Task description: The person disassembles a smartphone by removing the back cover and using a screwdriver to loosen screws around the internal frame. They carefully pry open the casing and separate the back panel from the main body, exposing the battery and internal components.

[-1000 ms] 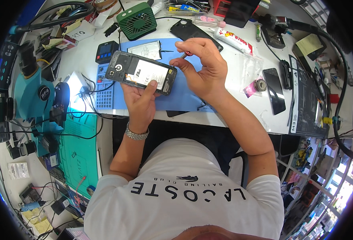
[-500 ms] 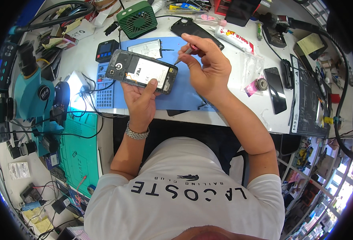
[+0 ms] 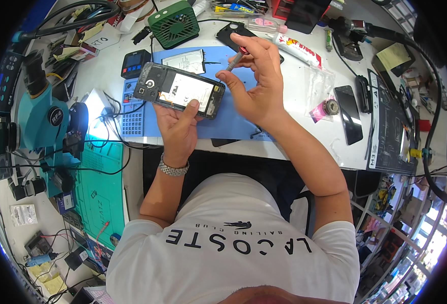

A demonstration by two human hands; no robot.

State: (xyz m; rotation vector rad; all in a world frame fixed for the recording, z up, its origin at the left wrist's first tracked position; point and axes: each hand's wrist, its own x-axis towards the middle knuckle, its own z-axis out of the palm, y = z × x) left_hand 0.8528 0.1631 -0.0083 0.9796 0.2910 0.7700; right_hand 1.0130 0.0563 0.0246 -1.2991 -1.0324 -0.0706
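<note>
Keep your left hand (image 3: pixel 179 127) clamped around the opened phone (image 3: pixel 179 90) over the blue mat (image 3: pixel 233 119) while your right hand (image 3: pixel 256 83), pinching the screwdriver (image 3: pixel 235 58), lowers its tip squarely.

The opened phone (image 3: pixel 179 91) has a black frame, with a white panel and a small silver ring inside. The screwdriver (image 3: pixel 235 58) has a grey shaft and a red cap. Beneath lies a blue work mat (image 3: pixel 233 119) on a white bench (image 3: pixel 304 137). The small fan (image 3: pixel 174 24) is dark green with a slatted grille. The microscope (image 3: pixel 36 109) is teal with black fittings; beside it lies a green cutting mat (image 3: pixel 99 190) with pale markings. The wristwatch (image 3: pixel 173 168) looks silver, though it is small. The shirt (image 3: pixel 233 253) is white with dark lettering. A black phone (image 3: pixel 348 114) has a glossy screen.
</note>
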